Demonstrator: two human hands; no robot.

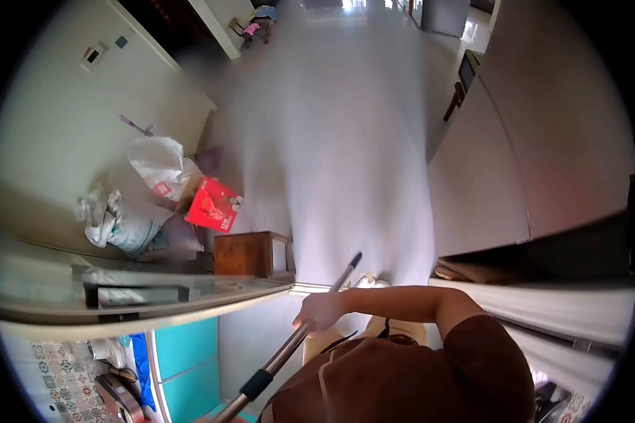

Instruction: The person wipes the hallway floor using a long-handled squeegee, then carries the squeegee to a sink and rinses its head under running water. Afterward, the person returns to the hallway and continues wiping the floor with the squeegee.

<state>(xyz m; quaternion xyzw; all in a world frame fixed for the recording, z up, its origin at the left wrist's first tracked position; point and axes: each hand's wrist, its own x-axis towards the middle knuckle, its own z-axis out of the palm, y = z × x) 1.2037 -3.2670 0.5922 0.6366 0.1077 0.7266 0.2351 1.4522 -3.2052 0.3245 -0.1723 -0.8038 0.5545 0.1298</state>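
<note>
A long metal pole point(287, 349) runs slantwise across the front of my body. It has a black collar low down and a dark tip at its far upper end, which points toward the floor ahead. My right hand point(321, 311) is closed around the pole's upper part, with the forearm bent across my chest. At the bottom edge, beside the pole's lower end, a sliver of skin shows that may be my left hand point(206, 419); its fingers are cut off by the frame. Whatever is fixed to the pole's lower end is out of view.
A sliding glass door point(197, 292) with a black handle stands at left. Past it are a brown wooden stool point(243, 254), a red box point(214, 205) and white bags point(159, 166) by the wall. Turquoise cabinets point(185, 352) lie lower left; a tall cabinet point(480, 169) stands right.
</note>
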